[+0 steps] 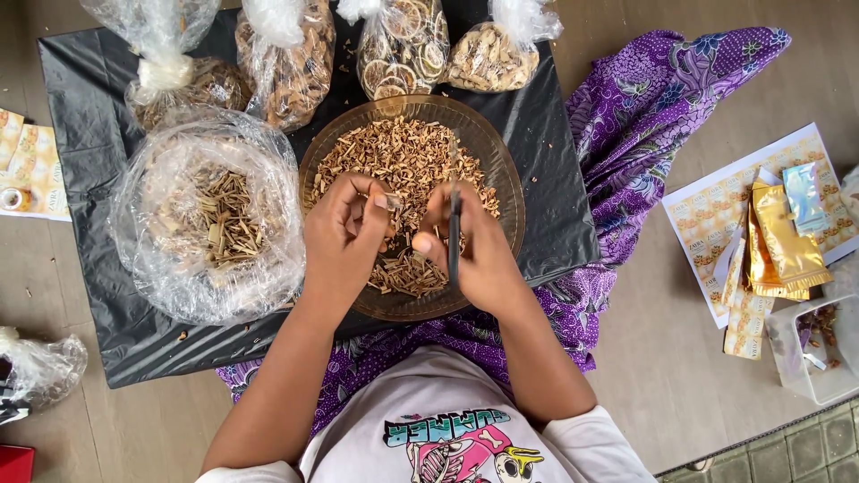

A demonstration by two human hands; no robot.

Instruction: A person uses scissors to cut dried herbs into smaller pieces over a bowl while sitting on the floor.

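While the bowl [501,170] held mostly cut bits, left hand [340,237] pinched a stick, right hand [479,250] gripped scissors [455,224]; bag [206,215] at 9 o'clock remained uncut.

Gold foil pouches [780,243] and a small silvery-blue pouch [803,195] lie on a white-and-yellow label sheet [716,215] at right; more yellow label sheets [31,165] lie far left.

Brown chips [403,156]; black sheet [85,98]; purple floral cloth [644,107]; gold pouches [783,241]
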